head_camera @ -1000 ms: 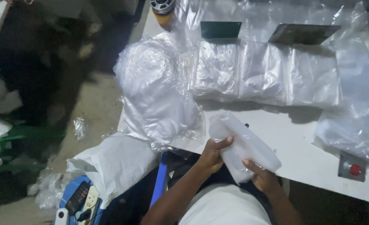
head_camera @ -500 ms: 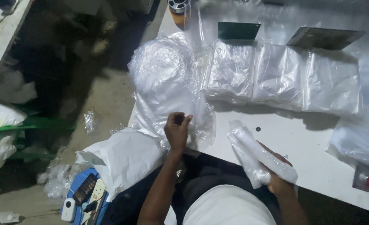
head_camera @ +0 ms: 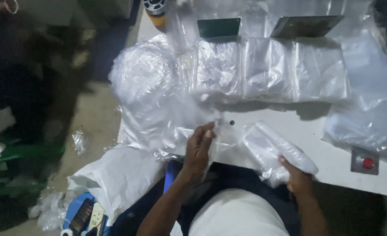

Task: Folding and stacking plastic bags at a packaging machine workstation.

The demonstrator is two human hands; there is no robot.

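White tabletop (head_camera: 316, 131) is filling most of the view, with a red push button (head_camera: 367, 163) sitting at its near right corner. Well to the left of that button, the right hand (head_camera: 299, 180) is closing around a rolled bundle of clear plastic (head_camera: 275, 150) lying at the table's near edge. Further left of the button, the left hand (head_camera: 198, 148) is pinching a loose clear bag (head_camera: 176, 118) between its fingertips. The film is looking thin, glossy and crinkled; it probably handles light, limp and slippery, so gripping an edge or the bundle's middle seems best.
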